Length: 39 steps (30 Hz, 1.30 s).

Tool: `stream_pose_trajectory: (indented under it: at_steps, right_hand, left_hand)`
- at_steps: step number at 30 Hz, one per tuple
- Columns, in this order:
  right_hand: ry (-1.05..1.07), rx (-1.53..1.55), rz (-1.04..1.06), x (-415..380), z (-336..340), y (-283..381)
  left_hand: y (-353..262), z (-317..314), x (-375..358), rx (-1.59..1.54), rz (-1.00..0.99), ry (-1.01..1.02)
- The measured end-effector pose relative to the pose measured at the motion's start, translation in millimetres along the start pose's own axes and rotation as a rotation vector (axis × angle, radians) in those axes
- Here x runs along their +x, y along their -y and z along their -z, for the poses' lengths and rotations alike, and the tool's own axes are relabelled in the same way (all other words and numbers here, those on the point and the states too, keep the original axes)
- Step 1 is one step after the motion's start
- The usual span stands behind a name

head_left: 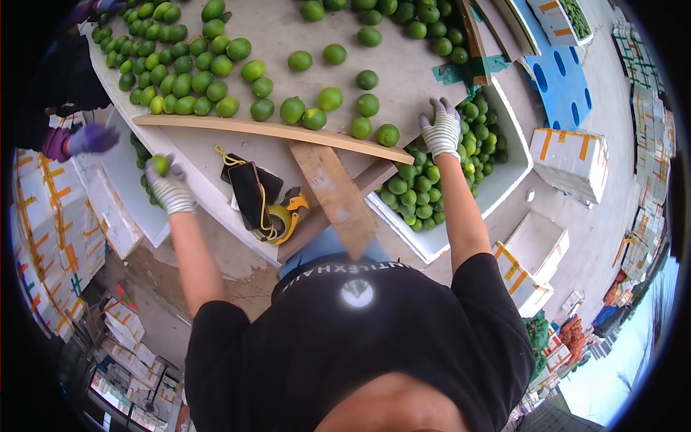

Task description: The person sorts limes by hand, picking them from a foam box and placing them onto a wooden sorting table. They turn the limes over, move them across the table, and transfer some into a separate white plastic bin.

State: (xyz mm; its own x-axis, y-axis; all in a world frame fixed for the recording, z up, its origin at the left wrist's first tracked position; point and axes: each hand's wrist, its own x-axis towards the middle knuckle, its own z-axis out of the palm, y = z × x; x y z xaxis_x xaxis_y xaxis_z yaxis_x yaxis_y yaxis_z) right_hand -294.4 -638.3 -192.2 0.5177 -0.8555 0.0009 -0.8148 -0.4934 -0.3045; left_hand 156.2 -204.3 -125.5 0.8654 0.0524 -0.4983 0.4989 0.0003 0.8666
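My left hand (173,189), in a striped white and grey glove, is closed on a green lime (160,165) above a white foam box at the left; motion blurs it a little. My right hand (440,131), gloved alike, is open with its fingers apart over the edge of the right foam box (512,137), which is heaped with limes (417,191). Between my hands a wooden strip (273,131) borders the sorting table (273,29), where many green limes (173,83) lie, densest at the left.
A co-worker's purple-gloved hand (92,140) is at the left. Near me lie a black phone (250,194), a yellow tape measure (281,222) and a wooden plank (335,194). Foam boxes (570,160) and a blue pallet (558,79) stand at the right.
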Motion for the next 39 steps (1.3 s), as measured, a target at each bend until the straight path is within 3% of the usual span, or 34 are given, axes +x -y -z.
stream_pose_trajectory:
  at_steps: [2, 4, 6, 9, 12, 14, 16, 18, 20, 22, 24, 25, 28, 31, 34, 37, 39]
  right_hand:
    - [-0.051, 0.057, 0.112, 6.4, 7.9, 33.4]
    - [-0.022, 0.139, 0.197, 10.6, 17.1, 65.9]
    - [0.035, 0.274, 0.164, 13.5, 7.3, 75.0]
    - [-0.001, 0.406, 0.053, 10.0, -10.3, 64.8]
    - [0.066, 0.658, -0.203, 4.6, -20.7, 52.2]
    - [0.097, 0.836, -0.282, 8.3, -30.8, 37.6]
    - [0.103, 0.872, -0.335, 11.5, -34.0, 28.3]
    - [0.084, 0.885, -0.368, 15.4, -38.5, 23.4]
    - [0.055, 0.905, -0.381, 17.5, -41.2, 18.9]
    - [0.055, 0.944, -0.435, 14.5, -36.8, 16.4]
    - [0.005, 0.928, -0.440, 13.9, -31.2, 17.3]
    - [-0.018, 0.896, -0.420, 14.5, -36.8, 12.0]
    - [-0.029, 0.906, -0.410, 13.5, -39.7, 9.3]
    - [0.011, 0.966, -0.497, 11.3, -23.3, 27.0]
    - [-0.086, 0.542, -0.202, 16.4, -6.2, 39.5]
    - [0.023, 0.284, -0.081, 31.7, -1.0, 45.0]
    - [0.081, 0.239, -0.133, 41.4, 5.3, 50.7]
  left_hand:
    - [-0.4, 72.6, 63.3, -0.090, 0.026, -0.213]
    - [11.9, 171.4, 145.5, -0.295, 0.219, -0.258]
    - [-6.4, 189.3, 147.2, -0.249, 0.215, -0.463]
    - [-30.6, 139.6, 94.2, -0.143, 0.064, -0.464]
    - [-11.9, 104.5, 81.4, 0.115, -0.086, -0.139]
    - [-11.8, 12.0, 0.6, 0.336, -0.225, 0.017]
    - [16.6, -31.9, -20.9, 0.482, -0.258, 0.263]
    - [59.2, -85.0, -56.1, 0.598, -0.649, 0.451]
    - [47.5, -147.6, -116.5, 0.910, -0.852, 0.686]
    - [61.7, -189.4, -140.3, 1.169, -1.083, 0.789]
    - [58.6, -226.3, -173.5, 1.611, -0.956, 0.868]
    - [62.8, -240.4, -180.6, 1.682, -0.949, 0.906]
    - [89.5, -266.4, -193.0, 1.532, -0.896, 1.064]
    - [96.5, -284.3, -214.8, 1.691, -0.681, 1.126]
    - [105.2, -293.8, -223.9, 1.684, -0.634, 1.132]
    - [113.4, -299.4, -229.3, 1.642, -0.622, 1.204]
    - [132.0, -299.6, -222.5, 1.577, -0.636, 1.281]
